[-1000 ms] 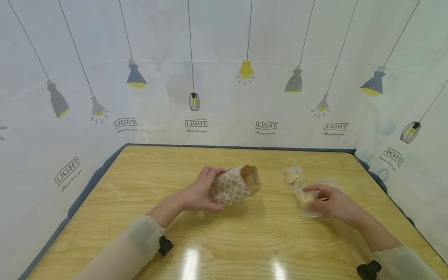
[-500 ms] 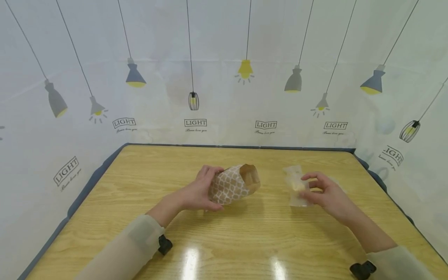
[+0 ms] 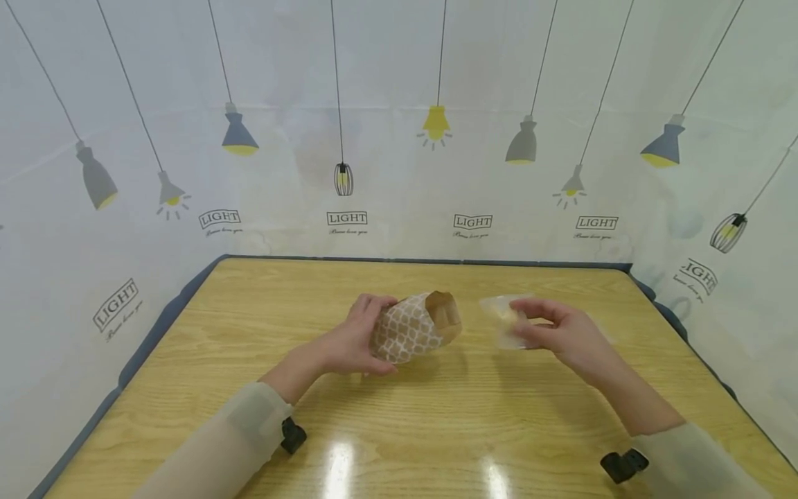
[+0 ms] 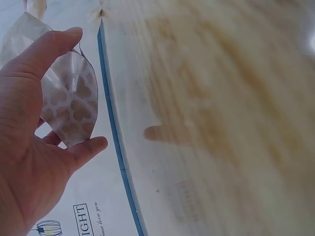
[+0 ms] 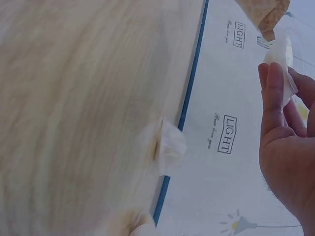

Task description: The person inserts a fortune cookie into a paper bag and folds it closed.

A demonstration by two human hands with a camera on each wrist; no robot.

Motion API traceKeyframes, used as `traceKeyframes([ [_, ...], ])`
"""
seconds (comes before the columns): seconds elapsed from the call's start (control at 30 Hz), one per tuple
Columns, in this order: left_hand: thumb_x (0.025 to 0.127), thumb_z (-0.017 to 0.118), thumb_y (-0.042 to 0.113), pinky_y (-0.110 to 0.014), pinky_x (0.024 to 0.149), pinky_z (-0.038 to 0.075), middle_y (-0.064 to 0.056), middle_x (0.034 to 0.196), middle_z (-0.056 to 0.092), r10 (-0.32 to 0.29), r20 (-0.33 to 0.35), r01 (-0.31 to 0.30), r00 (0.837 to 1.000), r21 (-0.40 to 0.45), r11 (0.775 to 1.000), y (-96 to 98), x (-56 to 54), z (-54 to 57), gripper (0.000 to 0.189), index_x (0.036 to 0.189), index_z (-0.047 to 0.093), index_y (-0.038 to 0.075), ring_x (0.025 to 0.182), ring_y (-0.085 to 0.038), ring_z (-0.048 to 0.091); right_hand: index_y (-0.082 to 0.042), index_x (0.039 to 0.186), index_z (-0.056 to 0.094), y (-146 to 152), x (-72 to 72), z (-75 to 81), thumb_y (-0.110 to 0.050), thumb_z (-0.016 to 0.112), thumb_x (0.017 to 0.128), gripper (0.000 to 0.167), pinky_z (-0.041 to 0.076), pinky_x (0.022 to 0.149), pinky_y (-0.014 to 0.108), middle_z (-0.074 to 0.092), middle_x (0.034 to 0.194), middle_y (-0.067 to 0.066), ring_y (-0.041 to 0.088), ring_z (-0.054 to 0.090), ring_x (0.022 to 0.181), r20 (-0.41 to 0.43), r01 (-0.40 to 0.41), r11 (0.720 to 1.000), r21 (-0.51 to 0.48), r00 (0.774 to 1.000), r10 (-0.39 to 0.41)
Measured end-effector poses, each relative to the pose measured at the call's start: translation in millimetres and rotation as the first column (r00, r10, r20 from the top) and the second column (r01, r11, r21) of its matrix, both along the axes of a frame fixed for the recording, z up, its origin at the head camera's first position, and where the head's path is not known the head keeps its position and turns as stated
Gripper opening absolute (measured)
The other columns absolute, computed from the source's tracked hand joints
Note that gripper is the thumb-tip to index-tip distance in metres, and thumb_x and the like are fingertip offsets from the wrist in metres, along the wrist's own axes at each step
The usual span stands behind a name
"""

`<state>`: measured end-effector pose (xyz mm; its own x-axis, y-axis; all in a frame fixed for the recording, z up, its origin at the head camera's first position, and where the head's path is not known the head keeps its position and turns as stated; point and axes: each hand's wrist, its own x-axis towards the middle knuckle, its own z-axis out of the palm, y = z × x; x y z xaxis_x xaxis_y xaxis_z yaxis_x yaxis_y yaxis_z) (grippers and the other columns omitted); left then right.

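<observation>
My left hand [image 3: 354, 341] grips a brown paper bag [image 3: 406, 331] with a white lattice pattern, its fingers and thumb round the closed end. The bag lies tilted on its side above the table, its mouth facing right. In the left wrist view, the bag [image 4: 71, 101] sits between thumb and fingers. Right of the mouth, and apart from it, my right hand [image 3: 576, 343] pinches a small clear packet [image 3: 506, 335] holding a pale yellow piece. The right wrist view shows this packet [image 5: 281, 54] at the fingertips, just short of the bag [image 5: 268, 14].
Two more clear packets lie on the table in the right wrist view: one packet [image 5: 170, 146] near mid-frame, another packet [image 5: 132, 223] at the bottom edge. The wooden table [image 3: 399, 430] ends at a dark blue edge against a lamp-printed wall covering [image 3: 399, 173].
My right hand has taken up a packet from the right-hand group and carried it left and up toward the bag's mouth. The left hand and bag have hardly moved.
</observation>
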<state>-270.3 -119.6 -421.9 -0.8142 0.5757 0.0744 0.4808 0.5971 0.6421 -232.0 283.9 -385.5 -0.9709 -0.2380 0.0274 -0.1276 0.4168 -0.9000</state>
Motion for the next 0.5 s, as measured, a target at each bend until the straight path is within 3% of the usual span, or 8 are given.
traceKeyframes([
  [0.23,0.077,0.102,0.028,-0.059,0.127,0.042,-0.018,0.16,0.03,0.003,-0.001,-0.003,1.0,-0.01,1.0,1.5,-0.7,0.0,0.12,0.169,0.025,0.018,0.148,-0.037,0.037,-0.008,0.148,0.064,-21.6,-0.1,12.1,-0.026,0.079,0.104,0.05,0.066,0.081,0.033,0.068,0.123,0.011,0.011,0.074,0.099,-0.06,-0.046,0.999,0.005,0.997,0.046],
  [0.5,0.076,0.103,0.025,-0.059,0.127,0.042,-0.019,0.16,0.03,-0.012,-0.014,0.012,1.0,-0.011,1.0,5.2,1.6,1.4,0.121,0.168,0.025,0.019,0.148,-0.038,0.037,-0.008,0.143,0.067,-45.6,-4.1,21.1,-0.023,0.081,0.102,0.046,0.067,0.08,0.037,0.068,0.122,0.015,0.015,0.073,0.091,-0.062,-0.082,0.997,-0.017,0.995,0.081],
])
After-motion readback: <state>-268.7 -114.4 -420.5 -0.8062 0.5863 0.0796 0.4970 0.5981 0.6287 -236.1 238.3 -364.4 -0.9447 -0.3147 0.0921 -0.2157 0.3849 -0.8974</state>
